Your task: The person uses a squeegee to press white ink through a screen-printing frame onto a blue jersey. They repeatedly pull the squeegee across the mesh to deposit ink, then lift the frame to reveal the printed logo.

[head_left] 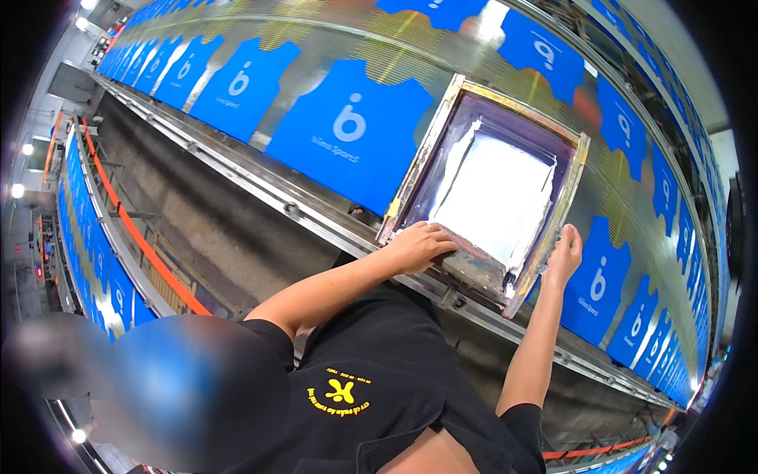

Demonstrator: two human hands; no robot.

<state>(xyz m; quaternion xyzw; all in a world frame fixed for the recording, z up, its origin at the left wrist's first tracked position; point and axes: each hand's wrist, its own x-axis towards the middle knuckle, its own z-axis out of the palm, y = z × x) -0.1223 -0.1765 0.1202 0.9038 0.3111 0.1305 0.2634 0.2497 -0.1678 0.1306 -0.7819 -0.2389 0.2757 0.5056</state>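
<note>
A wooden-edged screen printing frame [579,162] lies tilted on the long table, with bright white ink [497,197] spread over its dark purple mesh. My left hand [422,246] is closed over the frame's near edge, toward its left corner, fingers curled inward. On the right side rail, close to the near corner, my right hand [564,251] grips with its fingers bent; part of that grip is hidden. Blue cut fabric pieces [316,150], printed with a white emblem, lie flat on either side of the frame.
The long table [308,35] carries rows of blue pieces, with a metal rail [288,208] along its near edge. Behind on the left stands another table [87,229] of blue pieces, edged by an orange strip [130,225]. A blurred person [189,391] is at the lower left.
</note>
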